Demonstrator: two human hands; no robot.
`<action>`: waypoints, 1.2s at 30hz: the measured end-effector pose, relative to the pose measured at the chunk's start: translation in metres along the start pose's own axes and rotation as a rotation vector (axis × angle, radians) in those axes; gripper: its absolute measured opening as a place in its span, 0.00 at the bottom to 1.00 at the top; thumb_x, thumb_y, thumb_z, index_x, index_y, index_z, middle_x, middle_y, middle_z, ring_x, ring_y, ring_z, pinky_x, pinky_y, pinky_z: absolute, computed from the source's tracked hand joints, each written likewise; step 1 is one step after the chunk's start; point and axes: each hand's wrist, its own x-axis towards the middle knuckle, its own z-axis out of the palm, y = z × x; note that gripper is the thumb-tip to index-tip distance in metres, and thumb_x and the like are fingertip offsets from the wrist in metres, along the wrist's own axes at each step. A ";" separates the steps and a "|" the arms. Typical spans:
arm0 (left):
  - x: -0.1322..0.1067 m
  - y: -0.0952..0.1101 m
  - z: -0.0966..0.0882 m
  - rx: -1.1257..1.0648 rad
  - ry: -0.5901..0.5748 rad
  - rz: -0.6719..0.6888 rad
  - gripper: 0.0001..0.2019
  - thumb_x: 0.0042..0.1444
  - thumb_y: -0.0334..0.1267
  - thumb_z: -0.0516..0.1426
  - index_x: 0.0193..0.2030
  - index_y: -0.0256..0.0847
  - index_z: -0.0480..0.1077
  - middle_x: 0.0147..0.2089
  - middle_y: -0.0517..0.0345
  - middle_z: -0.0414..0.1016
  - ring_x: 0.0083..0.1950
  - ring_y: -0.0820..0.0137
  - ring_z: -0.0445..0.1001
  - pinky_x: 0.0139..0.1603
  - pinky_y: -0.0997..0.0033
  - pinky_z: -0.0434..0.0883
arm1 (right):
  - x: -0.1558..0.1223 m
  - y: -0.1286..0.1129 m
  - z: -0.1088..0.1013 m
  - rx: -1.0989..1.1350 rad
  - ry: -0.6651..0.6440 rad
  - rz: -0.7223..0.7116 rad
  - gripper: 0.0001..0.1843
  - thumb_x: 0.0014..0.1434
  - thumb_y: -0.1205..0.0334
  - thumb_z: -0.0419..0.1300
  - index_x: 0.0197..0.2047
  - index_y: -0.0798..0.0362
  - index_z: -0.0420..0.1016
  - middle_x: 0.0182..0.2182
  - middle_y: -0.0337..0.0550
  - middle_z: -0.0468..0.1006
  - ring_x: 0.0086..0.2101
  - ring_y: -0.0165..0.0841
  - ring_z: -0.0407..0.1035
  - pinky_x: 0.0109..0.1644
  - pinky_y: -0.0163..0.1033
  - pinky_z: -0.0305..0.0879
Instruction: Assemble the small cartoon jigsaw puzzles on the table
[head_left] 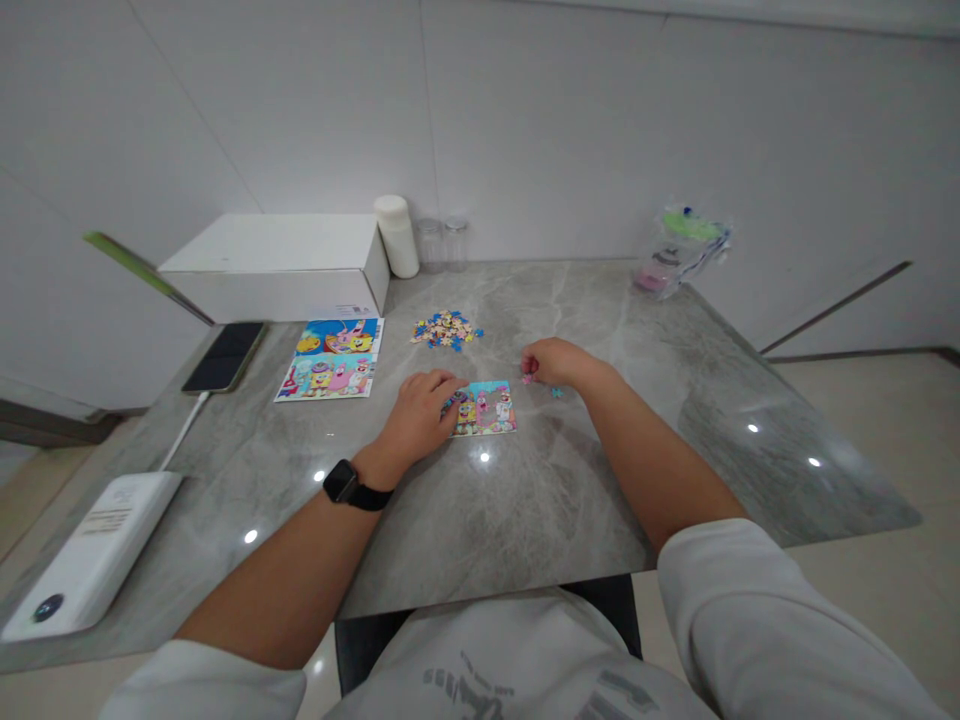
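Observation:
A partly assembled cartoon jigsaw puzzle [486, 410] lies flat on the grey marbled table, with a greyish patch inside its right half. My left hand [422, 410], a black watch on its wrist, rests across the puzzle's left edge with fingers laid out flat, hiding that part. To the right of the puzzle, my right hand [555, 362] is closed in a pinch at a small pink puzzle piece [527, 379] close to the tabletop. A teal puzzle piece [556, 393] lies just below this hand. Behind the puzzle sits a heap of loose puzzle pieces [448, 330].
Cartoon picture sheets [330, 362] lie at left, in front of a white box [277, 270]. A white bottle [397, 237] and two clear glasses [442, 245] stand by the wall. A phone [225, 357] is cabled to a white power bank [94, 555]. A plastic bag [682, 252] sits back right.

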 end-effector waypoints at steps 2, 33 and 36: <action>0.000 0.000 0.000 0.000 -0.003 0.001 0.17 0.69 0.37 0.55 0.62 0.43 0.75 0.57 0.47 0.77 0.57 0.56 0.74 0.63 0.49 0.70 | 0.000 0.001 0.000 0.000 0.003 -0.003 0.12 0.60 0.64 0.70 0.48 0.49 0.86 0.46 0.45 0.87 0.43 0.37 0.79 0.41 0.35 0.65; 0.000 0.005 -0.004 -0.010 -0.022 -0.010 0.17 0.67 0.35 0.56 0.61 0.44 0.75 0.56 0.48 0.78 0.56 0.56 0.75 0.62 0.50 0.71 | -0.005 -0.011 -0.002 0.036 -0.073 -0.024 0.14 0.58 0.63 0.71 0.48 0.49 0.83 0.45 0.43 0.86 0.42 0.36 0.79 0.40 0.35 0.65; 0.000 0.005 -0.003 -0.009 -0.029 -0.008 0.17 0.67 0.36 0.56 0.61 0.44 0.75 0.56 0.48 0.78 0.56 0.56 0.75 0.62 0.49 0.70 | -0.005 -0.012 -0.002 0.047 -0.070 -0.037 0.13 0.58 0.64 0.70 0.48 0.50 0.83 0.44 0.43 0.86 0.42 0.36 0.79 0.40 0.35 0.65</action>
